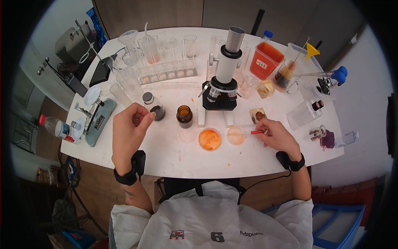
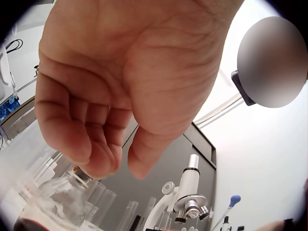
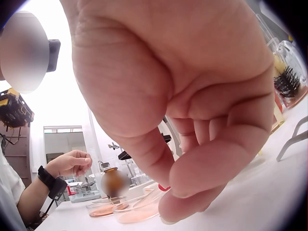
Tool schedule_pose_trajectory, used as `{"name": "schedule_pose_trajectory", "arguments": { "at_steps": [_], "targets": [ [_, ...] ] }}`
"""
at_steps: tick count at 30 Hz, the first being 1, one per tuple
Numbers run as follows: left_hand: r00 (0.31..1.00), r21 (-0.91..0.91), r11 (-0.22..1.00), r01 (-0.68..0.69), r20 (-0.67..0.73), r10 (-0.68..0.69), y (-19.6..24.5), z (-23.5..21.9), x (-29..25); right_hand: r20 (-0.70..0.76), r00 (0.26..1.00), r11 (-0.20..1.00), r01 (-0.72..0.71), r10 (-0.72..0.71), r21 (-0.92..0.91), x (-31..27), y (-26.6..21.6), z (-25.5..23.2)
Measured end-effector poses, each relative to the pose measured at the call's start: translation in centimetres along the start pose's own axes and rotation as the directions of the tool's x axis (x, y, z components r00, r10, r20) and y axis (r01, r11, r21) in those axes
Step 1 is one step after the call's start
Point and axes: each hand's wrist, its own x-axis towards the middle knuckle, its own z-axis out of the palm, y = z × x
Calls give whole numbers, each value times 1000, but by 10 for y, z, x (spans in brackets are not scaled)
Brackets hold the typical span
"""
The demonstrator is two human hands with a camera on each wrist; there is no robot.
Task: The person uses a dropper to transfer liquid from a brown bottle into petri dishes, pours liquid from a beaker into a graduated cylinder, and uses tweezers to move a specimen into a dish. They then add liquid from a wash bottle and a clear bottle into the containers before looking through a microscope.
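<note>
My right hand (image 1: 280, 135) pinches the red end (image 1: 256, 132) of a thin, clear dropper-like tool, its tube reaching left over a shallow dish with pale orange contents (image 1: 236, 140). In the right wrist view, a bit of red (image 3: 164, 187) shows between thumb and fingers of the right hand (image 3: 178, 106). Left of that dish sits one with brighter orange contents (image 1: 210, 139). My left hand (image 1: 130, 130) hangs loosely curled beside a small dark bottle (image 1: 157, 113); in the left wrist view nothing shows between thumb and fingertips. An uncapped brown bottle (image 1: 184, 117) stands between the hands.
A microscope (image 1: 226, 66) stands behind the dishes. Tubes in a rack (image 1: 168, 72) and glassware are at the back left, a balance (image 1: 99, 124) at the left. An orange-red container (image 1: 266, 61) is at the back right, a clear bottle (image 1: 300, 116) at the right.
</note>
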Motion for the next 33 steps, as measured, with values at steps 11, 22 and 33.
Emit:
{"name": "schedule_pose_trajectory", "arguments": {
  "at_steps": [11, 22, 33],
  "targets": [
    [1000, 27, 999, -20, 10, 20, -3, 3, 3, -34, 999, 997, 30, -33, -64, 2, -3, 2],
    [997, 175, 985, 2, 76, -16, -13, 0, -4, -206, 974, 986, 57, -89, -159, -6, -10, -4],
    [975, 361, 928, 95, -221, -14, -32, -24, 7, -275, 938, 976, 191, -213, -107, -3, -60, -4]
  ]
}}
